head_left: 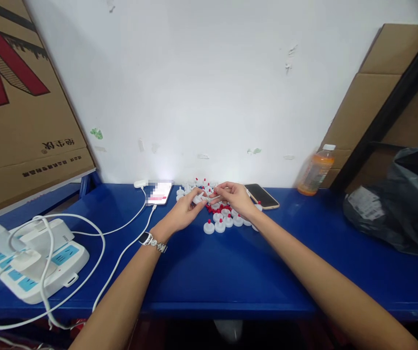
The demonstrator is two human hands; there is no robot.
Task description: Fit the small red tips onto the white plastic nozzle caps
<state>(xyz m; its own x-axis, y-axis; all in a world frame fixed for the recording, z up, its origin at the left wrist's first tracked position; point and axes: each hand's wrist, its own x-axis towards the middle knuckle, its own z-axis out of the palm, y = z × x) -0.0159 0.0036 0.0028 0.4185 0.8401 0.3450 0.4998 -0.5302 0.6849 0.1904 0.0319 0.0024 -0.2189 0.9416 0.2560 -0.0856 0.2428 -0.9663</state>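
My left hand (185,210) pinches a small white cap (197,198) over the blue table (230,272); a wristwatch (152,240) sits on that wrist. My right hand (232,196) meets it from the right, its fingertips closed on what looks like a small red piece, too tiny to tell for sure. Below the hands lies a cluster of white caps with red tips (223,222), and loose red pieces (214,209) lie among them. More white caps (194,184) sit behind, near the wall.
A lit phone (159,192) on a white cable lies left of the caps; a dark phone (262,195) lies right. A white power strip (29,262) with plugs and cables sits front left. An orange drink bottle (316,170), a dark plastic bag (398,199), and cardboard boxes (15,97) stand around.
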